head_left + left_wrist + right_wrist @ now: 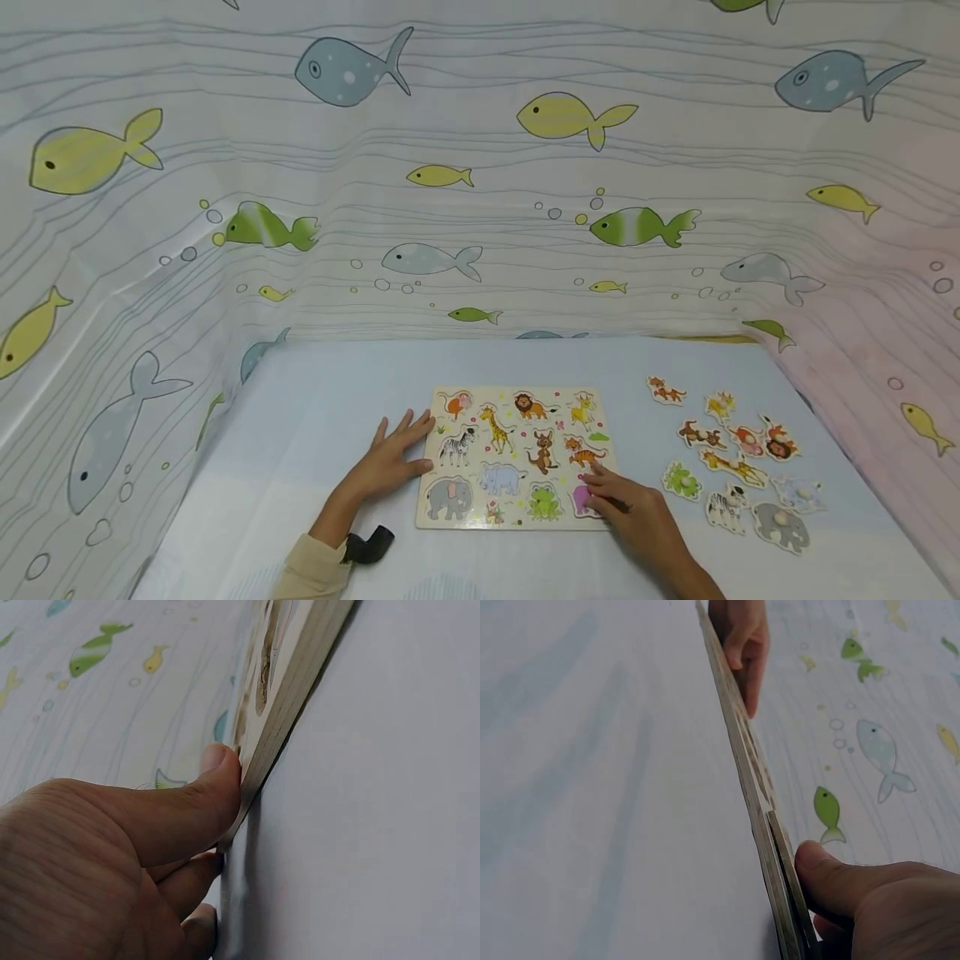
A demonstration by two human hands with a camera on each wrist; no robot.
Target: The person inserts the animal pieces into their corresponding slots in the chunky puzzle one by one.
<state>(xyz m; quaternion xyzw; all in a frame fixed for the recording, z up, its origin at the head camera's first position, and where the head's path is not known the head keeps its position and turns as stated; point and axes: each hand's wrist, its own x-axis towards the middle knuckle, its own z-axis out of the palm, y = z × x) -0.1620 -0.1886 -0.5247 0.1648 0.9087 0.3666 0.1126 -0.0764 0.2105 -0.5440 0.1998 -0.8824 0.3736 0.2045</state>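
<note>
A wooden animal puzzle board [480,527] lies flat on the pale table, with printed animals in its recesses. At its left edge my left hand [390,458] rests with spread fingers; in the left wrist view the thumb touches the board's side. My right hand [637,512] is at the lower right corner, pinching a purple animal puzzle piece [582,501] that the fingers partly cover. In the right wrist view that piece's edge [791,870] stands slightly proud of the board beside the thumb; its knob is hidden.
Several loose knobbed pieces lie right of the board, among them an elephant [791,533], a zebra [723,510], a frog [678,477] and a tiger [666,392]. A fish-printed cloth [480,217] surrounds the table at the back and sides. A black device [371,546] sits at the left wrist.
</note>
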